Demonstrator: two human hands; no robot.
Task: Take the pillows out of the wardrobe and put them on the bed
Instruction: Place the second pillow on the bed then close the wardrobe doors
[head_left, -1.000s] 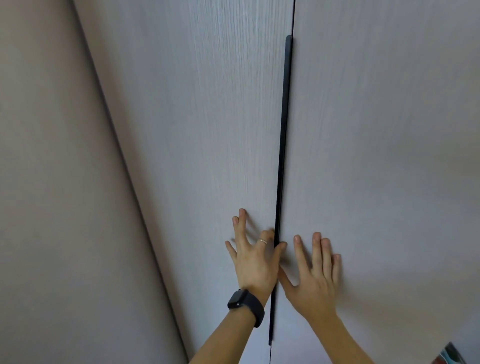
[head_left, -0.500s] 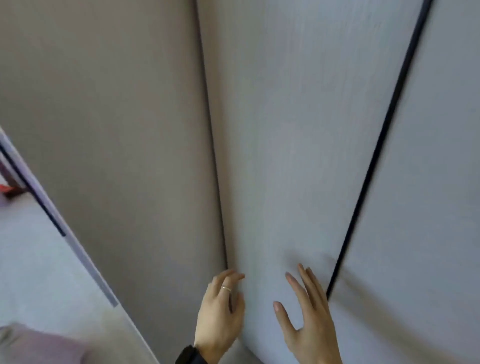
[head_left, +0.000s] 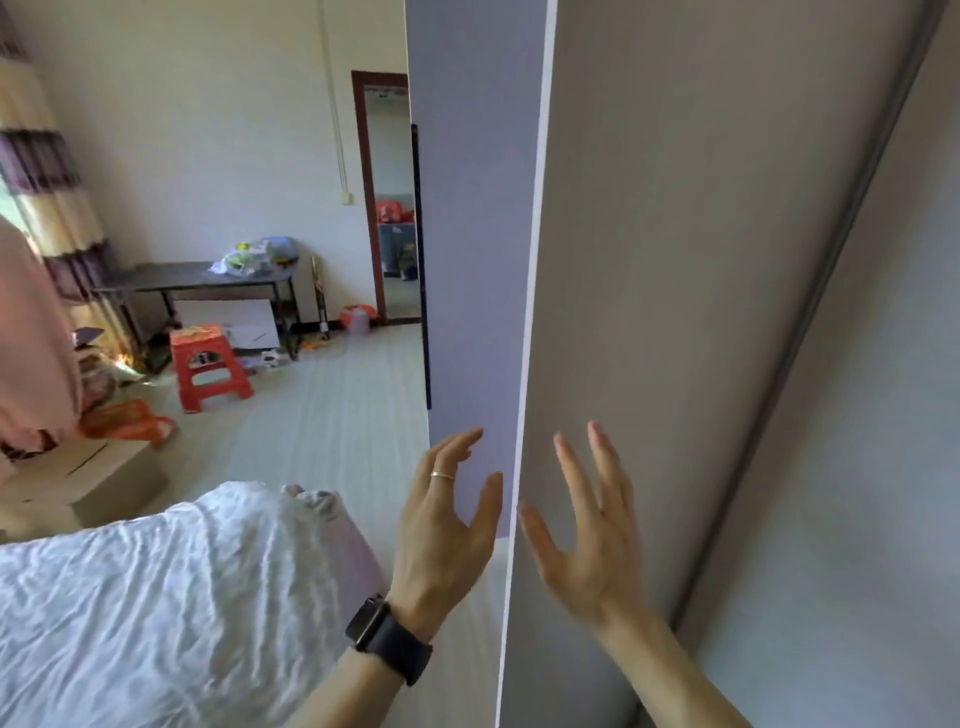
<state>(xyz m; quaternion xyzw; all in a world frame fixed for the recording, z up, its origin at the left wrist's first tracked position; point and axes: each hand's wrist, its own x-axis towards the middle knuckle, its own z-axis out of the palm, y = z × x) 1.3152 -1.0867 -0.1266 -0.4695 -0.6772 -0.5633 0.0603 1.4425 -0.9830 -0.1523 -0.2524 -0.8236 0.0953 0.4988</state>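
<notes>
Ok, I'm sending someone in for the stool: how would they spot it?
Find the dark table by the far wall. The stool stands on the floor before it. It's red with four legs, unlike the limp orange bag nearby.

Probably a home bedroom; bed (head_left: 156, 597), wardrobe (head_left: 649, 260), stool (head_left: 210, 366)

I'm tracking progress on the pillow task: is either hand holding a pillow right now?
No: the left hand and the right hand are both open and empty, raised in front of the wardrobe.
</notes>
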